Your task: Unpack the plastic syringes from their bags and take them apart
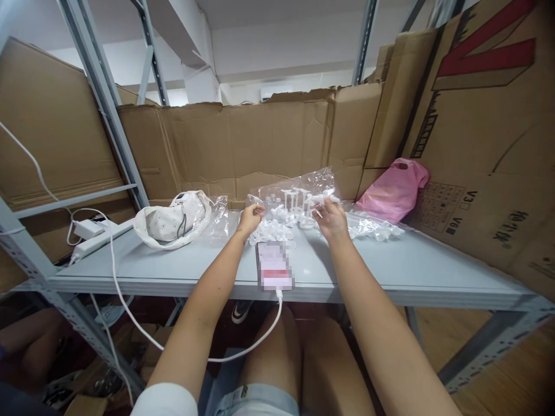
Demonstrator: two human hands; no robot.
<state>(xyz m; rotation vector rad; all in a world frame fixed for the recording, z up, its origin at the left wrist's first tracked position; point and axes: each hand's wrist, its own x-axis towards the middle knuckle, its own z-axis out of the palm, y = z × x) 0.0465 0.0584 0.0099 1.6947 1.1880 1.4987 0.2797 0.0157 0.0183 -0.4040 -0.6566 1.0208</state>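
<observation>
Pinched narrow, the right hand (pixel 333 221) held a white piece (pixel 319 201) at its fingertips over the far middle of the desk (pixel 390 266). The left hand (pixel 250 219) was curled close at the edge of the parts (pixel 274 230), and whether it gripped one could not be told. These parts lay heaped on and beside a clear bag (pixel 299 182) towards the far edge. A phone (pixel 274 266) lay just in front of them at the near edge, its cable (pixel 243 352) hanging off. A pouch (pixel 171 222) sat to the left and a pink bag (pixel 394 190) at the far right. By my judgement the sorting wanted fingertip holds only, one piece at a time, lifted straight up so thin stems did not snag the film, with wrists clear of the phone.
</observation>
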